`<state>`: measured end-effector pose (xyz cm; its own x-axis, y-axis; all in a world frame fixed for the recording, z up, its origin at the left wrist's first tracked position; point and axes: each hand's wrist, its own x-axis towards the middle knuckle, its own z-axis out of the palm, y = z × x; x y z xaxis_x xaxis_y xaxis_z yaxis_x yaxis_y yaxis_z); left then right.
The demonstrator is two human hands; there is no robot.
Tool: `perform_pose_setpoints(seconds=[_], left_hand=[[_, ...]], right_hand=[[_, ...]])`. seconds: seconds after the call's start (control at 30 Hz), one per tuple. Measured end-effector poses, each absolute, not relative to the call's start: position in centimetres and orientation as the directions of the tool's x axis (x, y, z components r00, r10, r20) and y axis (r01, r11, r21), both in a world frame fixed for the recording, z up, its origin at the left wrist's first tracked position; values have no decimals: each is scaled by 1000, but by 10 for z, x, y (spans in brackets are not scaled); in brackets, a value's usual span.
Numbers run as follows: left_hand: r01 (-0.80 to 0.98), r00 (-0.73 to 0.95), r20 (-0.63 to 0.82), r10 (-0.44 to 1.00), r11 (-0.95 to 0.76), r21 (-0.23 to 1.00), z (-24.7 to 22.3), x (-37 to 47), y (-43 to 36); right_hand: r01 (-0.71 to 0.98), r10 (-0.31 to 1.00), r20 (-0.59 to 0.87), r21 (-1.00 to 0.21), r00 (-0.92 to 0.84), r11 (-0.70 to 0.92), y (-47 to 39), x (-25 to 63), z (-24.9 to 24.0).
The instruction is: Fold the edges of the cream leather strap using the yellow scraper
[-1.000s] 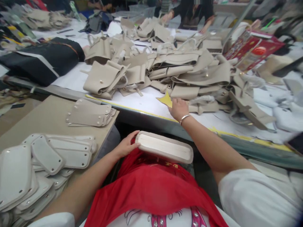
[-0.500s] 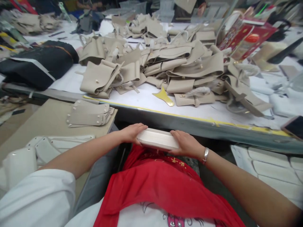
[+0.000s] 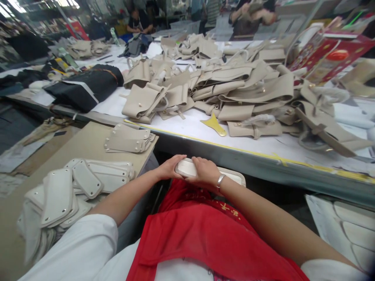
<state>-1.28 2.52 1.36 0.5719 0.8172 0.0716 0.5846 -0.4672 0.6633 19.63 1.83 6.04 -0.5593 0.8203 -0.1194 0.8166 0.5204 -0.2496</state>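
Fingers (image 3: 202,163): both hands' bent, narrow grip, holding same cream padded slab (image 3: 186,168).
L hand (image 3: 169,168): at slab's L end, fingertips on top edge.
R hand (image 3: 206,171): over slab's mid, right by L hand; slab's R end sticks out past wrist. Can't tell if 1 pc or several stacked.
Slab pos.: at lap, above red apron (image 3: 211,234), this side of table edge; ends rounded.
Bangle (image 3: 220,180): silver, R wrist.
Worktable (image 3: 175,127): white top, yellow tape (image 3: 243,151) along near edge.
Yellow fishtail-shaped pc (image 3: 214,125): flat on table, just beside beige bag parts.
Beige bag parts (image 3: 258,88): big heap mid-table, some w/ gold hardware + clear wrap.
Black bundle (image 3: 102,82): L of heap, white strip across.
Board (image 3: 79,144): on L; sm. stack of beige studded tabs (image 3: 125,138), nearer it a messy pile of cream snap panels (image 3: 58,195).
Red printed bag (image 3: 304,50): far R on table, orange-red lid (image 3: 337,55) at front.
Co-worker (image 3: 244,29): far side, both hands raised, thing in them blurred.
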Motion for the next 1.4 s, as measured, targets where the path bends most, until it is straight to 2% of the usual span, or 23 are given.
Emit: perform_pose_setpoints(seconds=[0.3, 0.5, 0.73, 0.87, 0.97, 1.17, 1.4], left_hand=[[561, 598, 76, 798, -485, 671, 17, -11, 27], [563, 569, 79, 819, -458, 688, 17, -10, 23], [521, 483, 65, 873, -347, 780, 8, -12, 17], [407, 348, -18, 937, -134, 903, -6, -12, 0], [271, 298, -44, 953, -41, 962, -14, -10, -12], [64, 277, -49, 960, 32, 997, -25, -11, -16], [11, 270, -55, 961, 54, 998, -32, -15, -14]], right_hand=[[835, 847, -115, -279, -519, 474, 22, 180, 60], [821, 745, -374, -400, -553, 409, 44, 182, 66], [810, 679, -455, -433, -576, 397, 57, 171, 67], [828, 716, -428, -381, -552, 411, 54, 171, 63], [837, 733, -412, -351, -541, 420, 53, 169, 61], [853, 710, -476, -340, -519, 396, 57, 153, 63], [858, 711, -483, -335, -510, 389, 57, 145, 64]])
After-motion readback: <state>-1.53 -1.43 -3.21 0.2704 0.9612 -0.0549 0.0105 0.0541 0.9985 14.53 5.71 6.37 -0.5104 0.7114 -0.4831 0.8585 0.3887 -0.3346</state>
